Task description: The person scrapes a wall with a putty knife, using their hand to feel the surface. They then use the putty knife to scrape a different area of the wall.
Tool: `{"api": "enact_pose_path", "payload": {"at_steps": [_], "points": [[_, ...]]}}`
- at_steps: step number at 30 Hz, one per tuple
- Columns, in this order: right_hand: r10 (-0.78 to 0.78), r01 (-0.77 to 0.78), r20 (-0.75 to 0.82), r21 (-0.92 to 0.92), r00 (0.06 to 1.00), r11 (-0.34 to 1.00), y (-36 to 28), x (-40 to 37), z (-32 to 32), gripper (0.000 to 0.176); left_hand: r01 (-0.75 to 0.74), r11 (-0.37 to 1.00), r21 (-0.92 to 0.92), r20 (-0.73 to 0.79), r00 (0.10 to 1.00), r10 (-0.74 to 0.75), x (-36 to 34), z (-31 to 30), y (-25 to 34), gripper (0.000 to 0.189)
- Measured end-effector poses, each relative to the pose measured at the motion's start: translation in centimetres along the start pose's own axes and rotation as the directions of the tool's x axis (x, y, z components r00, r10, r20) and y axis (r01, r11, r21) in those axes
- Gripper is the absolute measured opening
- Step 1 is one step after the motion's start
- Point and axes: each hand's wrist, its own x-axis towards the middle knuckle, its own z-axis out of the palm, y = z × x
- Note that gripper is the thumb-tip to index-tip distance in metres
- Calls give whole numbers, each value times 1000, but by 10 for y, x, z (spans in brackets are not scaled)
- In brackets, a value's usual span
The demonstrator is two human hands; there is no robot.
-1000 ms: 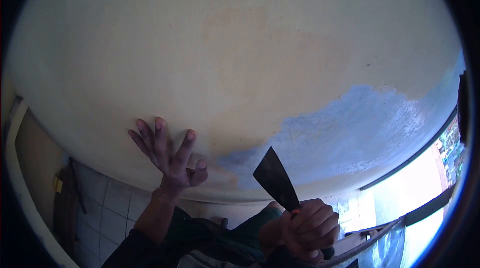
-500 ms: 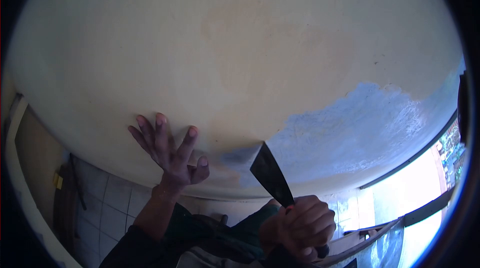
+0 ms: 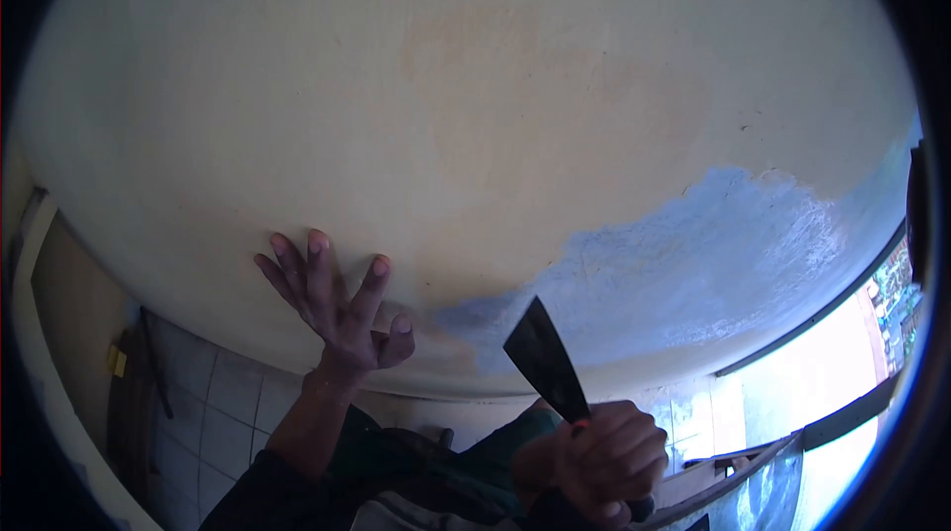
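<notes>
My left hand [image 3: 347, 308] leans with spread fingertips against a cream-painted wall [image 3: 297, 105]. In my right hand [image 3: 616, 457] is a putty knife [image 3: 547, 358], its dark blade angled up and to the left; the handle is mostly hidden by my fingers. The blade overlaps the lower part of a bluish-grey bare patch [image 3: 674, 254], where the paint is off and the edge is ragged. That patch stretches from near my left thumb to the right side of the wall.
Pale floor tiles [image 3: 233, 387] lie below on the left, beside a dark upright piece with a yellow part [image 3: 117, 361]. At the lower right stands a frame with a glossy panel [image 3: 768, 491], and bright daylight comes through an opening [image 3: 807, 382].
The putty knife and my right hand have shifted slightly down and to the right, the blade tip lowering from the patch's upper edge. My left hand stays in place.
</notes>
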Motion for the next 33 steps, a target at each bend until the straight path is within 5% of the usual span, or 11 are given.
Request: {"api": "enact_pose_path", "payload": {"at_steps": [9, 12, 15, 18, 21, 24, 33], "points": [[69, -70, 28, 37, 997, 997, 7, 1, 2, 31, 11, 1000, 16, 13, 1000, -11, -3, -1, 3, 52], [-17, 16, -15, -41, 1000, 999, 4, 0, 5, 31, 4, 1000, 7, 8, 1000, -4, -1, 0, 2, 52], [99, -101, 46, 52, 994, 994, 6, -1, 2, 31, 9, 1000, 13, 10, 1000, -9, -3, -2, 2, 52], [76, -77, -8, -68, 997, 995, -2, 6, 12, 25, 5, 1000, 2, 7, 1000, -5, -2, -1, 0, 52], [197, -197, 188, -18, 962, 980, -1, 7, 0, 25, 6, 1000, 4, 3, 1000, -6, -3, -1, 0, 52], [115, -115, -9, -39, 993, 993, 0, 5, 11, 26, 0, 1000, 7, -2, 1000, 0, 0, 1, 2, 52], [154, -159, 73, 55, 985, 986, 8, 10, 9, 30, 8, 1000, 9, 0, 1000, -8, -3, -1, 2, 52]]}}
